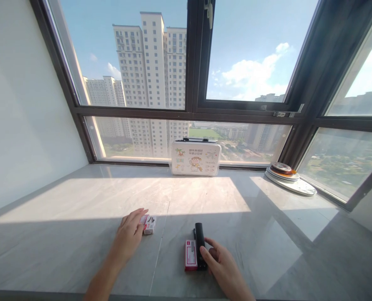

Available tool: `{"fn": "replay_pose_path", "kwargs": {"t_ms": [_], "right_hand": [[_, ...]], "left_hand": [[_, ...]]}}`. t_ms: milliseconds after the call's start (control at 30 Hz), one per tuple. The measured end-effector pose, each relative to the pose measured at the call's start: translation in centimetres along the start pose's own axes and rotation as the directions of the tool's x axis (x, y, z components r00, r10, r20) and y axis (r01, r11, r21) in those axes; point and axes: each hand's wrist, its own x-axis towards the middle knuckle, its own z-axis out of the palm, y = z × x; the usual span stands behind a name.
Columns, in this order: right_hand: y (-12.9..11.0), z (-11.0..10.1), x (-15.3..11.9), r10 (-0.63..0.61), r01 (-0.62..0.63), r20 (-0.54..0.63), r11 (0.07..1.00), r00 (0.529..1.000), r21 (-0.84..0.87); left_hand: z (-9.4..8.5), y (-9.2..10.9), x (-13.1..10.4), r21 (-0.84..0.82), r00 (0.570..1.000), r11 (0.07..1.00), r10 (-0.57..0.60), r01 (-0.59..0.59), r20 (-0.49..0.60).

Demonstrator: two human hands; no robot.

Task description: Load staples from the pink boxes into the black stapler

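Observation:
My left hand [132, 228] has its thumb and fingers around the left end of a small white and pink box [149, 226], which shows a dark picture on its top. The palm side of that hand is hidden. To the right, my right hand [219, 259] grips a black stapler [200, 238] from its right side, thumb on top and index finger along the edge. Against the stapler's left side lies a larger pink and white box [190, 256] with a printed label. Both boxes and the stapler rest on the marble-look ledge.
A white carry case [196, 158] with cartoon prints and a black handle stands against the window at the back. A stack of plates [288, 177] sits in the back right corner. The stone ledge [79, 251] ends at a front edge near my arms.

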Motion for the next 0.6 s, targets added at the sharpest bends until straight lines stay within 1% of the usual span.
{"fn": "replay_pose_path", "kwargs": {"t_ms": [33,67,133,167,233,300,400,467,600], "right_hand": [[0.0,0.0,0.0,0.002,-0.002,0.004,1.000,1.000,0.005],[-0.1,0.0,0.0,0.006,-0.007,0.011,1.000,1.000,0.011],[0.0,0.0,0.1,0.014,-0.015,0.021,1.000,1.000,0.022],[0.1,0.0,0.2,0.016,-0.016,0.023,1.000,1.000,0.025],[0.3,0.0,0.3,0.014,-0.015,0.027,1.000,1.000,0.026],[0.5,0.1,0.3,0.010,-0.011,0.028,1.000,1.000,0.020],[0.6,0.0,0.3,0.008,-0.009,0.035,1.000,0.999,0.012],[0.3,0.0,0.2,0.009,-0.009,0.039,1.000,0.999,0.012],[-0.7,-0.1,0.0,0.029,-0.030,0.032,0.999,0.999,0.019]], "left_hand": [[-0.2,-1.9,-0.2,0.078,0.999,0.997,-0.029,0.026,0.031],[-0.2,-3.6,-0.7,0.121,0.997,0.992,-0.039,0.031,0.062],[-0.3,-5.8,-2.5,0.130,0.996,0.991,-0.036,0.025,0.079],[-0.3,-6.4,-3.5,0.111,0.996,0.994,-0.026,0.016,0.083],[-0.6,-6.2,-5.6,0.053,0.995,0.999,-0.005,-0.001,0.104],[-0.8,-4.7,-7.1,-0.014,0.988,1.000,0.014,-0.012,0.155],[-0.6,-0.9,-7.8,-0.119,0.971,0.993,0.043,-0.015,0.233],[0.1,2.2,-7.4,-0.198,0.965,0.980,0.058,-0.006,0.257],[2.2,8.0,-5.4,-0.320,0.961,0.947,0.110,-0.024,0.254]]}}
